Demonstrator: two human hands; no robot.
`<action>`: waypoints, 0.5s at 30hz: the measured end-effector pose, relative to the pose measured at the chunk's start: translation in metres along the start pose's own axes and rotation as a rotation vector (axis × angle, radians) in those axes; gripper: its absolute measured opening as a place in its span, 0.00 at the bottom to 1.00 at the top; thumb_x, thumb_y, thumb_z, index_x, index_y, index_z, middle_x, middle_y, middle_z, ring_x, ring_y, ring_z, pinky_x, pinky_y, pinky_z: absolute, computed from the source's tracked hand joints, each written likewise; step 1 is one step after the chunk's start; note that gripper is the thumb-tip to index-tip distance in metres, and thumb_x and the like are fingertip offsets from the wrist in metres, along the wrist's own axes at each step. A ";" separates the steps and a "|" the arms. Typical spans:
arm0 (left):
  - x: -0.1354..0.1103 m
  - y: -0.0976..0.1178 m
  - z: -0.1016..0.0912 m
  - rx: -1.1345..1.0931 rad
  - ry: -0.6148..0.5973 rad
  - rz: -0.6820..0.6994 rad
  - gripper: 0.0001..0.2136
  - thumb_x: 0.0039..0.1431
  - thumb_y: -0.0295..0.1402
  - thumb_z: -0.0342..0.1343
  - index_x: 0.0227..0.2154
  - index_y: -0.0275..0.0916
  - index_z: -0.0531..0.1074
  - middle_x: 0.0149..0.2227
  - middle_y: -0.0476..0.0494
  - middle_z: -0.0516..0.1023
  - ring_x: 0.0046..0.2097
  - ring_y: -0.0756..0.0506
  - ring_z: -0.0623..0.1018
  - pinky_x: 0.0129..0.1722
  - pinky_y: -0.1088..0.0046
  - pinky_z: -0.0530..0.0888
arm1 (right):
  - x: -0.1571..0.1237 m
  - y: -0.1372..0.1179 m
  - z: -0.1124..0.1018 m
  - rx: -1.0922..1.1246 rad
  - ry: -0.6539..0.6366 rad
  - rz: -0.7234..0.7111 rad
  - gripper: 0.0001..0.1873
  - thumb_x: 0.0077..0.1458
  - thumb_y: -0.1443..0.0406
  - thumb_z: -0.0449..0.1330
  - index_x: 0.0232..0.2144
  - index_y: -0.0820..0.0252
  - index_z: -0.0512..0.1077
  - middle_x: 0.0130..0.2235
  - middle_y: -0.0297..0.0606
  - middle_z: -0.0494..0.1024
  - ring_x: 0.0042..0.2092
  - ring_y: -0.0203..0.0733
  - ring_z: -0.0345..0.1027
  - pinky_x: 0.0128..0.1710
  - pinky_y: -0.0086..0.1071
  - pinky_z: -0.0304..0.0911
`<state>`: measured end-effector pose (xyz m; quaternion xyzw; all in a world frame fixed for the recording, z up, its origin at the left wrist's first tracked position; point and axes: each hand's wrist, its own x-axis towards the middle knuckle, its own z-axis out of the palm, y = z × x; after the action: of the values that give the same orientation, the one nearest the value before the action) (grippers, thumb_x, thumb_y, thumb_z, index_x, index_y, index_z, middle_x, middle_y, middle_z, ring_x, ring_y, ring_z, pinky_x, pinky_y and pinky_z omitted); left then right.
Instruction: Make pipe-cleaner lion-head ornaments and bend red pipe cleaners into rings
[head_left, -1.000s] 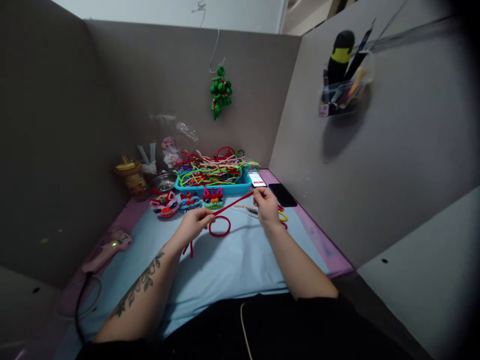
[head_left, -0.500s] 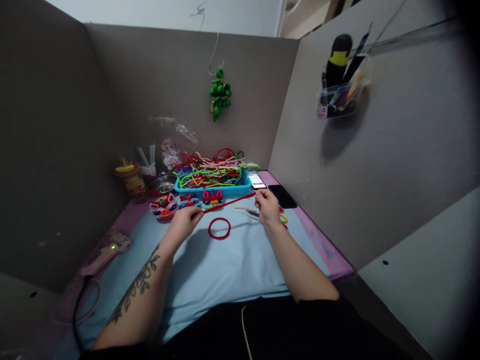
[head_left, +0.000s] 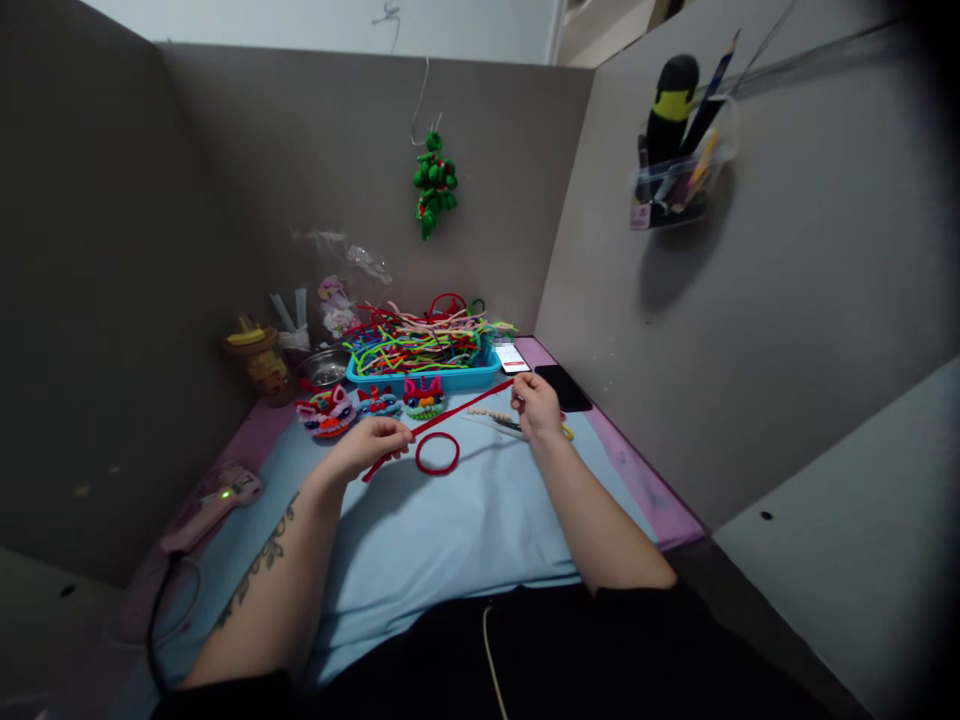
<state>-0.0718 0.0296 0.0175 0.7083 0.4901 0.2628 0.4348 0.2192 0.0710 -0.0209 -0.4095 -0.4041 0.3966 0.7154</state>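
A red pipe cleaner (head_left: 463,405) stretches taut between my two hands above the blue cloth (head_left: 480,530). My left hand (head_left: 379,443) pinches it, and its loose end pokes out below those fingers. At the upper right end, my right hand (head_left: 537,404) grips it with curled fingers. Lying on the cloth beneath is a red ring (head_left: 438,454) of the same fuzzy look. Behind my left hand stand three colourful pipe-cleaner animal faces: a pink and red one (head_left: 327,412), a blue one (head_left: 379,402) and a red one with a yellow-green lower part (head_left: 424,397).
A blue tray (head_left: 427,380) heaped with pipe cleaners sits at the back. Phones (head_left: 513,357) lie right of it, one dark. On the left are a pink glue gun (head_left: 217,508) with a cord, a metal bowl (head_left: 324,368) and a brown pot (head_left: 262,365). Grey panels (head_left: 360,180) surround the table.
My left hand has shifted along the pipe cleaner, its wrist turning, so a loose tail now shows below the fingers. My right hand stays nearly in place. The view has moved slightly.
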 end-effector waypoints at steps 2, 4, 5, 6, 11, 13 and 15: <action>0.002 -0.002 -0.001 0.062 0.100 0.031 0.16 0.46 0.45 0.56 0.26 0.35 0.75 0.24 0.44 0.77 0.26 0.48 0.74 0.28 0.73 0.70 | 0.000 -0.001 0.000 -0.003 -0.007 -0.028 0.14 0.42 0.56 0.64 0.23 0.58 0.65 0.19 0.25 0.60 0.19 0.28 0.51 0.18 0.26 0.48; 0.003 -0.005 -0.002 0.134 0.209 0.066 0.15 0.48 0.44 0.55 0.26 0.35 0.74 0.25 0.44 0.77 0.27 0.47 0.74 0.29 0.73 0.70 | -0.001 0.000 0.001 -0.012 -0.019 -0.056 0.14 0.42 0.56 0.63 0.23 0.59 0.65 0.19 0.25 0.61 0.19 0.28 0.51 0.18 0.26 0.48; 0.004 -0.007 -0.004 0.171 0.260 0.083 0.14 0.49 0.43 0.54 0.27 0.36 0.74 0.25 0.44 0.77 0.28 0.47 0.73 0.29 0.73 0.69 | -0.001 0.000 0.001 -0.019 -0.026 -0.068 0.13 0.42 0.57 0.63 0.23 0.59 0.66 0.19 0.25 0.61 0.19 0.28 0.51 0.19 0.26 0.48; 0.004 -0.009 -0.005 0.208 0.306 0.100 0.14 0.49 0.43 0.54 0.27 0.36 0.75 0.25 0.45 0.77 0.28 0.47 0.73 0.29 0.73 0.68 | -0.001 0.002 0.001 -0.028 -0.033 -0.079 0.13 0.42 0.57 0.63 0.24 0.59 0.66 0.20 0.26 0.62 0.20 0.28 0.51 0.19 0.26 0.48; 0.007 -0.017 -0.013 0.400 0.470 0.195 0.12 0.53 0.42 0.52 0.28 0.39 0.75 0.28 0.45 0.78 0.31 0.46 0.73 0.32 0.74 0.66 | 0.001 0.010 -0.001 -0.088 -0.074 -0.113 0.14 0.42 0.55 0.64 0.27 0.59 0.70 0.22 0.28 0.65 0.22 0.30 0.52 0.21 0.26 0.50; 0.007 -0.019 -0.015 0.495 0.484 0.237 0.13 0.55 0.41 0.50 0.30 0.40 0.75 0.30 0.44 0.79 0.32 0.45 0.74 0.33 0.74 0.66 | 0.002 0.013 -0.002 -0.109 -0.084 -0.122 0.15 0.42 0.55 0.64 0.27 0.59 0.70 0.23 0.28 0.65 0.22 0.30 0.52 0.21 0.26 0.50; 0.007 -0.020 -0.016 0.567 0.469 0.265 0.13 0.57 0.41 0.48 0.31 0.40 0.75 0.32 0.43 0.79 0.33 0.45 0.75 0.33 0.74 0.66 | 0.002 0.014 -0.002 -0.126 -0.090 -0.131 0.15 0.43 0.54 0.63 0.27 0.59 0.69 0.23 0.28 0.65 0.22 0.30 0.52 0.21 0.26 0.51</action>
<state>-0.0911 0.0447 0.0070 0.7782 0.5337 0.3257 0.0602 0.2189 0.0776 -0.0343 -0.4082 -0.4857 0.3407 0.6938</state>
